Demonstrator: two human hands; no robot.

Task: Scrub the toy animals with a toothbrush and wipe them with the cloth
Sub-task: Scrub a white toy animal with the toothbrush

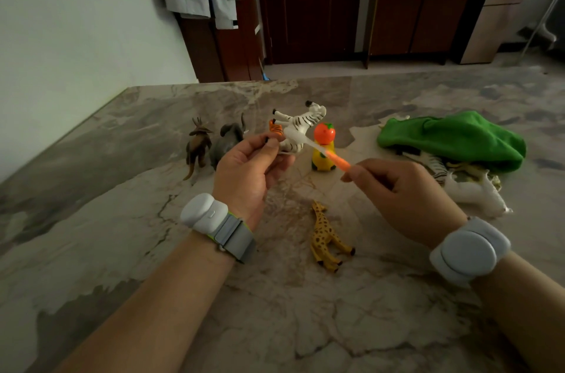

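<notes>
My left hand (247, 171) holds a toy zebra (301, 122) up above the marble table (122, 235), pinching it at its lower end. My right hand (403, 186) grips an orange and white toothbrush (324, 151), whose head touches the zebra's body. A green cloth (458, 137) lies crumpled at the right. A yellow giraffe (325, 235) lies on the table between my wrists. A brown antelope (198, 143) and a grey elephant (229, 137) stand behind my left hand. A small orange tiger (275, 127) is partly hidden by the zebra.
A yellow toy with an orange ball on top (324, 143) stands behind the toothbrush. Several more toy animals, one of them white (477, 192), lie under and beside the cloth. The wall runs along the table's left edge; dark cabinets stand beyond the far edge.
</notes>
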